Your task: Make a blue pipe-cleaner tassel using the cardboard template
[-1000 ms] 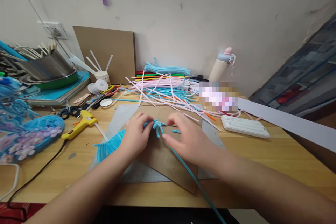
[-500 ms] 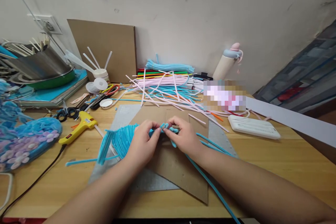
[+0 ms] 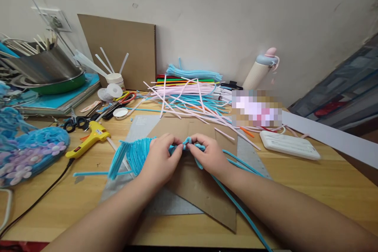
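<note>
My left hand (image 3: 165,153) and my right hand (image 3: 210,155) meet over the middle of the work area, thumbs and forefingers pinched on short bent loops of blue pipe cleaner (image 3: 187,141). To the left, a fan-shaped piece of packed blue pipe cleaners (image 3: 138,153) runs under my left hand, which hides part of it. Long blue pipe cleaners (image 3: 240,208) trail from beneath my right hand toward the front edge. Below both hands lies a brown cardboard sheet (image 3: 206,201) on a grey cutting mat (image 3: 183,204).
A yellow glue gun (image 3: 87,139), black-handled scissors (image 3: 75,122) and a blue flowered piece (image 3: 32,153) lie left. Behind the mat sits a heap of pink and blue pipe cleaners (image 3: 191,92). At right are a white power bank (image 3: 289,145) and a bottle (image 3: 260,69).
The blue loop between my fingertips has changed shape and now looks more tightly curled. Both hands stay pinched in nearly the same place; the view has shifted slightly.
</note>
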Available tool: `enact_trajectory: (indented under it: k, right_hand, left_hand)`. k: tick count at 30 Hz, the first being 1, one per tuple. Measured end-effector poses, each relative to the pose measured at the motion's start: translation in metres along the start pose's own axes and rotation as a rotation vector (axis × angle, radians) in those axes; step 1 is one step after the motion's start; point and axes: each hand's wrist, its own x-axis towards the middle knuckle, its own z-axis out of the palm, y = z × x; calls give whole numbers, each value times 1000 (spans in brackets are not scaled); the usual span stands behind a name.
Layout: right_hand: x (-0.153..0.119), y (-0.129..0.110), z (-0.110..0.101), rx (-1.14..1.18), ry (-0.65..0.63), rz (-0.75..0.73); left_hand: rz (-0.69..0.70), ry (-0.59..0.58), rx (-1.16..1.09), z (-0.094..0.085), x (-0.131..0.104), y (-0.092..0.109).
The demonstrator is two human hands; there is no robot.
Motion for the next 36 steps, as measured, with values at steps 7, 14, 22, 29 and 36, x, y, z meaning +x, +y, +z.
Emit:
enact_trajectory:
  k: [7, 14, 22, 29, 36]
  right_hand:
    - [5, 0, -2, 305, -97, 81]
    - [2, -2, 2, 122, -74, 67]
    - [-1, -6, 2, 172, 7, 45]
    - [-4, -7, -1, 72, 81, -95]
    - [-3, -10, -5, -248, 58, -187]
  left_hand:
    - [58, -17, 14, -1, 0, -2]
    - [68, 18, 23, -1, -5, 4]
    - [116, 24, 131, -1, -4, 4]
    - [61, 53, 151, -2, -4, 1]
    - [56, 81, 147, -3, -4, -1]
